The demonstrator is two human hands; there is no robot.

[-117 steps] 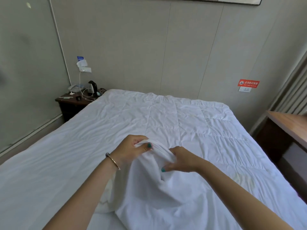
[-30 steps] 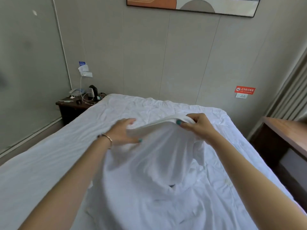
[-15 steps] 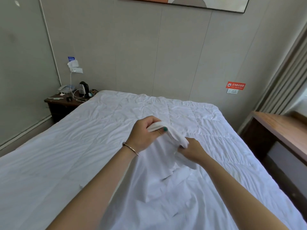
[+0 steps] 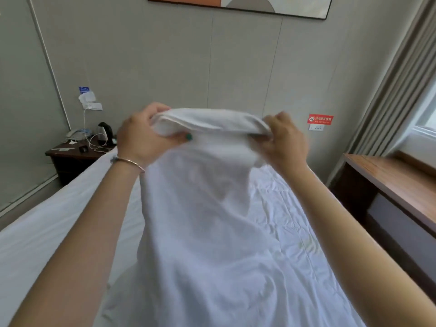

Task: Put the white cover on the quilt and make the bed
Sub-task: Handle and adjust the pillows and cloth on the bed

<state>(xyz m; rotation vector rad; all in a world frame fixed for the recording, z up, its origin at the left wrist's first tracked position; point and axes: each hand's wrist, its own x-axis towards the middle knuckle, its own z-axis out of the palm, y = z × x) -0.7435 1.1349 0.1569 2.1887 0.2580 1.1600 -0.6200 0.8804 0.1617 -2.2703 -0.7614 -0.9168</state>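
Observation:
The white cover hangs in front of me, lifted high above the bed. Its bunched top edge stretches between my two hands. My left hand grips the left end of that edge, thumb underneath. My right hand grips the right end, fingers curled over the cloth, slightly blurred. The quilt lies spread flat and wrinkled over the bed beneath the hanging cover. The cover hides the middle of the quilt.
A dark nightstand with a kettle, a phone and cables stands at the far left by the wall. A wooden desk runs along the right side. Curtains hang at the right. A picture hangs above the headboard wall.
Both hands have risen from low over the quilt to well above it and moved apart, pulling the cover's bunched edge up and stretching it wide.

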